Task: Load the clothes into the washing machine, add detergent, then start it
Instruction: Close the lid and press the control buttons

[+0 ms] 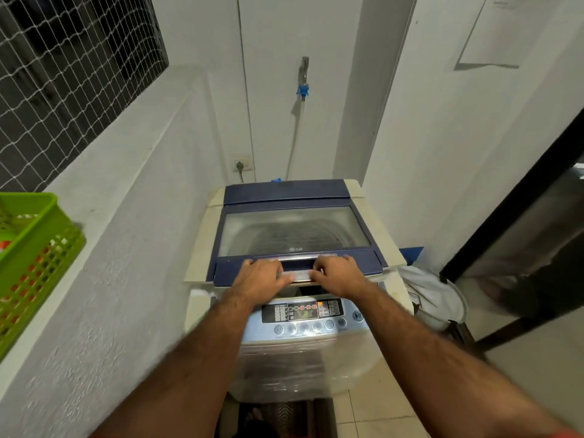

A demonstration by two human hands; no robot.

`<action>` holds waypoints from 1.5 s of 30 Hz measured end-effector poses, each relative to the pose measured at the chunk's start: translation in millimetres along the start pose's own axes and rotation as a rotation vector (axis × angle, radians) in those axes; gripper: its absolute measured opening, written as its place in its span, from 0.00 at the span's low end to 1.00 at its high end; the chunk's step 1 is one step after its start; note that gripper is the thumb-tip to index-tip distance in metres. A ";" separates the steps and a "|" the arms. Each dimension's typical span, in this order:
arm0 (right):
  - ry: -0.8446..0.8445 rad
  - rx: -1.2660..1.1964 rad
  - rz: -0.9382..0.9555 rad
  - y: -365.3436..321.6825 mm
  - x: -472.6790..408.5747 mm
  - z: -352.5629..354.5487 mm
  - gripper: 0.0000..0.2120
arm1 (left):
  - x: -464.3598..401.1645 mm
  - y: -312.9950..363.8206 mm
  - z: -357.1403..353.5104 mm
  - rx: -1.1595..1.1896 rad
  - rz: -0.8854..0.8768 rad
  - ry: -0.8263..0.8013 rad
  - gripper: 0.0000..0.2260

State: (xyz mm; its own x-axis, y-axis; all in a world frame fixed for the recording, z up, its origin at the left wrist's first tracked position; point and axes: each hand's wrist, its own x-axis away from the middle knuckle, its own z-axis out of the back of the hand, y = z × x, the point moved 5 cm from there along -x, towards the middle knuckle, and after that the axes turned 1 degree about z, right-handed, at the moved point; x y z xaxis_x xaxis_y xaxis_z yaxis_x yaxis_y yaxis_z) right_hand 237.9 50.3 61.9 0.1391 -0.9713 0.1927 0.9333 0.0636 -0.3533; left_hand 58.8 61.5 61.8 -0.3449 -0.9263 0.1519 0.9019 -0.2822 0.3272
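Standing against the back wall, washing machine (294, 279), lid (294, 229) barely lifted. Left hand (260, 278) and right hand (338, 275) curl fingers (286, 279) round lid handle (297, 275). Lift evenly, fold back fully. Clothes not visible.

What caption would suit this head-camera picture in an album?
Both hands, left hand and right hand, grip the front handle of the washing machine's lid.
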 end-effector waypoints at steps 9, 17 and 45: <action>-0.086 -0.014 -0.019 10.9 10.6 -30.4 0.17 | 10.9 -8.4 -29.8 -0.025 0.000 -0.147 0.17; -0.104 0.002 -0.002 15.9 14.5 -46.7 0.23 | 8.7 -15.4 -49.3 -0.037 0.006 -0.155 0.16; -0.068 0.046 0.015 32.9 71.2 -78.8 0.55 | 56.3 -20.1 -92.0 -0.203 -0.004 -0.146 0.61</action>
State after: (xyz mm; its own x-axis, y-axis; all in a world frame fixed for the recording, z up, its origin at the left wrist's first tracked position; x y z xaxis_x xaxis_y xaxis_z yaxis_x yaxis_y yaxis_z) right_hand 252.5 -34.8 -8.1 0.1734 -0.9526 0.2498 0.9450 0.0895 -0.3147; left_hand 45.1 -8.0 -22.1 -0.3688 -0.8835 0.2888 0.9293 -0.3434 0.1359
